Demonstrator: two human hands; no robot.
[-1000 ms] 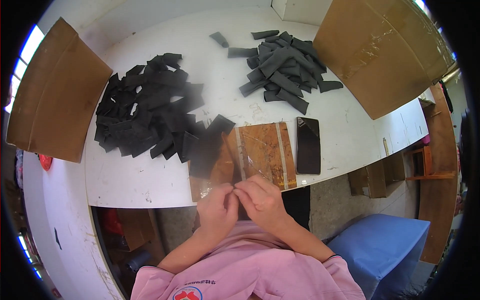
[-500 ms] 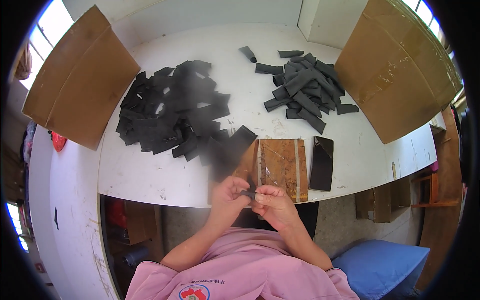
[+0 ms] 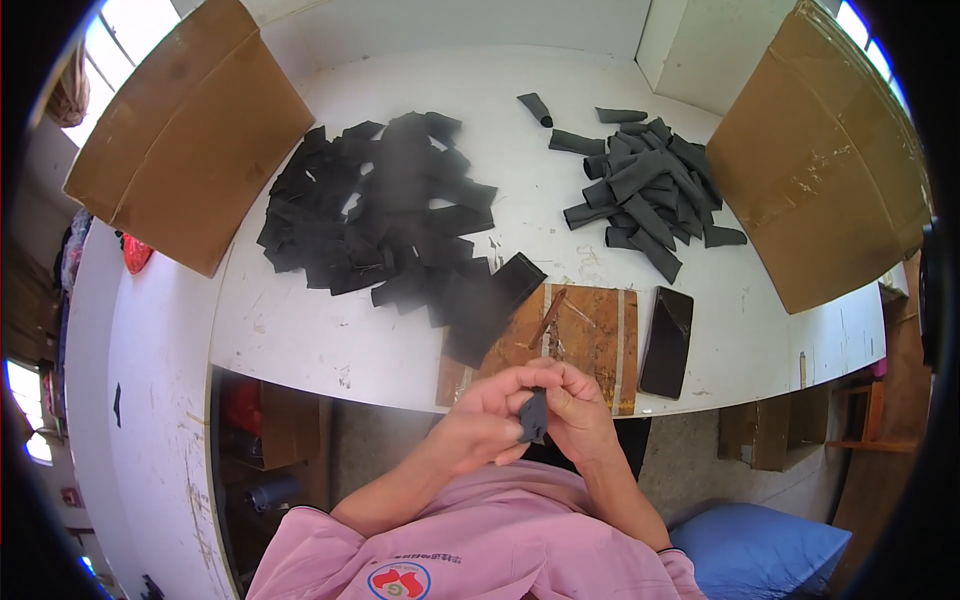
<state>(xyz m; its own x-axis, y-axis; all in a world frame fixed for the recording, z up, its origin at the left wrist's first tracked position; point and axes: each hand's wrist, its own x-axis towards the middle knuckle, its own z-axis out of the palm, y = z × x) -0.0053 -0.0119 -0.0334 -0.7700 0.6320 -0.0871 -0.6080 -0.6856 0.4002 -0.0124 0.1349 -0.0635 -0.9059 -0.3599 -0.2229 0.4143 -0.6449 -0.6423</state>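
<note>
Close to my body, just off the table's front edge, both hands grip one small dark grey fabric piece (image 3: pixel 534 416). My left hand (image 3: pixel 485 420) is closed round its left side. The fingers of my right hand (image 3: pixel 582 410) pinch it from the other side, and the fingertips of both hands meet above it. Much of the piece is hidden by my fingers. Beyond my hands lies a worn brown board (image 3: pixel 590 335) at the table edge. A heap of flat black fabric pieces (image 3: pixel 330 225) spreads on the left, partly blurred, its nearest pieces overlapping the board.
At the far right is a pile of rolled dark fabric tubes (image 3: pixel 650 190). A black phone (image 3: pixel 667 342) lies right of the board. Cardboard boxes stand at the left (image 3: pixel 195 140) and right (image 3: pixel 815 160) of the white table (image 3: pixel 300 350). A blue bag (image 3: pixel 765 545) sits below right.
My hands have drawn closer together and turned, and the fabric piece between them now hangs upright and shows more. The whole view has shifted, with the table's things appearing further right.
</note>
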